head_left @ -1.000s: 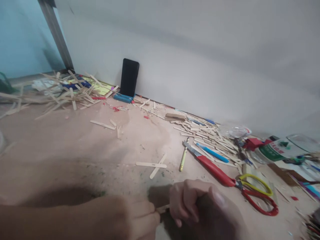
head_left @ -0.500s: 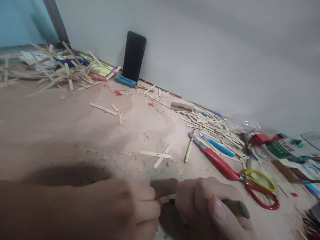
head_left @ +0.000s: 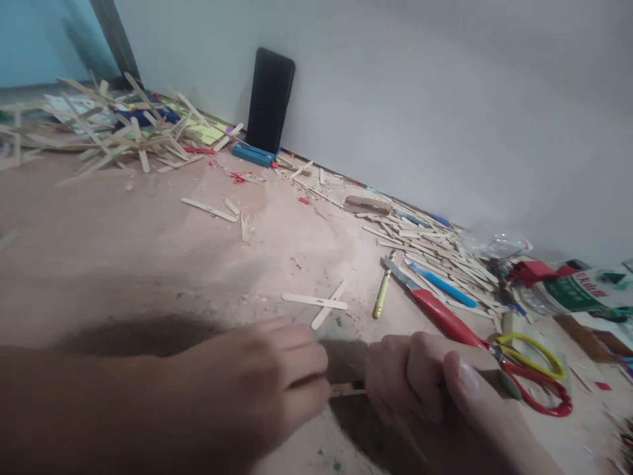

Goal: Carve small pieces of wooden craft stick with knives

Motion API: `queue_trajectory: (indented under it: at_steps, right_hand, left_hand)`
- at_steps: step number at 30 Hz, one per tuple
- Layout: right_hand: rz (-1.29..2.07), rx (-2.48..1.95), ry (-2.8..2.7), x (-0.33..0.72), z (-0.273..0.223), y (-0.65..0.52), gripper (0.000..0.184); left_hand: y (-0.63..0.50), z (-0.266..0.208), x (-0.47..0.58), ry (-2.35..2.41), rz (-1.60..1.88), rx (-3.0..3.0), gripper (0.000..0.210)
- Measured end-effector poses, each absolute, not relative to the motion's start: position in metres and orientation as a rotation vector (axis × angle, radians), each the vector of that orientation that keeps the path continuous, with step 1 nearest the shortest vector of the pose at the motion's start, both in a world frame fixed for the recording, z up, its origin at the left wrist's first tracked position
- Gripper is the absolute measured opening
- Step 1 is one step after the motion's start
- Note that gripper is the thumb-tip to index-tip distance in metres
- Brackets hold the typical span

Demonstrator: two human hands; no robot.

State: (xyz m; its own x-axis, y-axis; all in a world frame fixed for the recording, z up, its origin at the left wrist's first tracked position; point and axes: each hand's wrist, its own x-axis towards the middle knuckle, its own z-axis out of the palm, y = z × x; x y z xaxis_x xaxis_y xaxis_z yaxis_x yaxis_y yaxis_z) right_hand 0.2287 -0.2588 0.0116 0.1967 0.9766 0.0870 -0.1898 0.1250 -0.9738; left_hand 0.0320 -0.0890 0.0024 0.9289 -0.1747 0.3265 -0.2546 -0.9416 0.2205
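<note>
My left hand (head_left: 277, 389) is closed, with its fingers curled over one end of a wooden craft stick (head_left: 341, 390). The stick spans the small gap between my hands, low above the table. My right hand (head_left: 430, 379) is wrapped round a tool with a dark, rounded handle (head_left: 509, 384), whose butt pokes out past the thumb. The tool's working end is mostly hidden, though a small dark piece shows at the stick beside my right fingers. Just beyond my hands, two craft sticks (head_left: 316, 301) lie crossed on the table.
Right of the crossed sticks lie a yellow pencil-like stick (head_left: 380, 297), red-and-yellow-handled scissors (head_left: 534, 389) and a blue pen-like tool (head_left: 445, 285). Craft sticks are heaped at right (head_left: 435, 247) and left (head_left: 133, 142). A phone (head_left: 271, 99) leans in a blue stand (head_left: 254, 155). A bottle (head_left: 583, 290) lies far right.
Both hands have shifted right, my right hand slightly more, so the gap between them is a little wider. The dark piece now shows at the stick. The camera view has tilted slightly.
</note>
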Motion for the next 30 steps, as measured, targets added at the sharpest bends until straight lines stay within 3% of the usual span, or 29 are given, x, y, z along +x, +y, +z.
queue_trajectory:
  at_steps: [12, 19, 22, 27, 30]
  right_hand:
    - [1.089, -1.129, -0.995, 0.228, 0.019, -0.262, 0.055]
    - [1.048, -1.2, -1.04, 0.228, 0.024, -0.259, 0.052]
    - [1.027, -1.255, -1.081, 0.229, 0.027, -0.255, 0.052]
    - [0.692, -1.573, -1.304, 0.233, 0.035, -0.252, 0.05]
    - [0.606, -1.725, -1.374, 0.237, 0.037, -0.256, 0.058]
  left_hand:
    - [-0.092, -0.01, 0.034, -0.296, 0.464, 2.771, 0.02]
    - [-0.091, -0.016, 0.037, -0.336, 0.679, 2.737, 0.034]
    - [-0.091, -0.018, 0.037, -0.293, 0.711, 2.78, 0.032]
    - [-0.089, -0.02, 0.037, -0.34, 0.693, 2.825, 0.027]
    - [-0.088, -0.02, 0.039, -0.314, 0.707, 2.829, 0.026]
